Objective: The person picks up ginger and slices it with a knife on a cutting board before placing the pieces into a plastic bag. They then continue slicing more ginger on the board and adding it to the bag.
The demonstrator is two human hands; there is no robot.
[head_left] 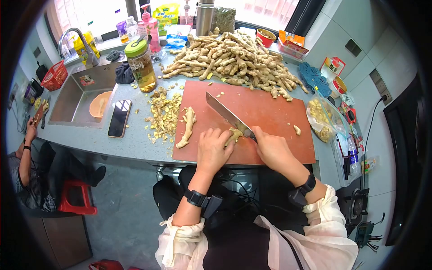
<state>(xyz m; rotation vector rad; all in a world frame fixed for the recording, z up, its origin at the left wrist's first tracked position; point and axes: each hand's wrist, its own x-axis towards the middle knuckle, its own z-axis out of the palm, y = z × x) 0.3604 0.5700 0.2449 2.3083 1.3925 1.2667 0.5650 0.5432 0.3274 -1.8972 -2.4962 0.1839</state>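
On the red-brown cutting board (270, 105), my left hand (214, 150) grips a piece of ginger root (235, 135) near the front edge. My right hand (271, 148) is wrapped round the handle of a cleaver (227, 112), whose wide blade points up and to the left, its heel right at the ginger. A longer ginger root (186, 128) lies on the board's left side. One small ginger bit (297, 130) rests toward the right. Left of the board is a heap of ginger slices and scraps (163, 114).
A large ginger pile (238, 58) covers the counter behind the board. Left stand a green-lidded jar (141, 67), a phone (119, 118) and a sink (67, 105). At right is a plastic bag of ginger pieces (320, 119). Another person (31, 175) sits at far left.
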